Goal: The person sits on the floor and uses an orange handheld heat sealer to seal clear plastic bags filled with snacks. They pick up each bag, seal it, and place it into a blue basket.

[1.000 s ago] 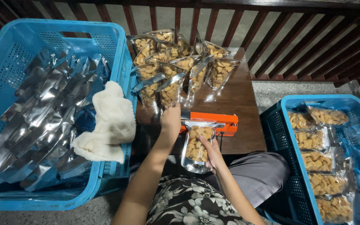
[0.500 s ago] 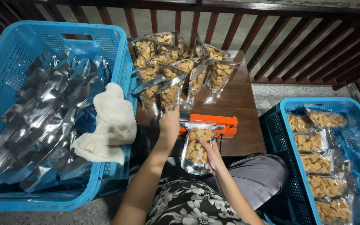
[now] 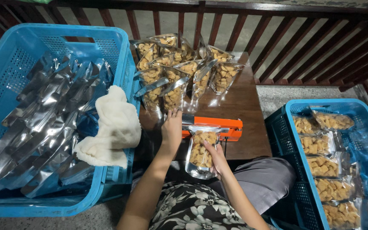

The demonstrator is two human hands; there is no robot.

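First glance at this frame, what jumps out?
The orange sealer at the middle of the brown table, with the left hand on its end and the right hand holding a clear snack pouch in it. Flanking it are blue crates: silver empty pouches on the left, filled pouches on the right.

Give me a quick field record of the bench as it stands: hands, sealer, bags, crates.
left hand: pressing on the orange sealer
right hand: holding a filled pouch, its top in the sealer
table: unsealed filled pouches standing at the far end
left crate: empty foil bags, white cloth over its rim
right crate: filled pouches lying flat
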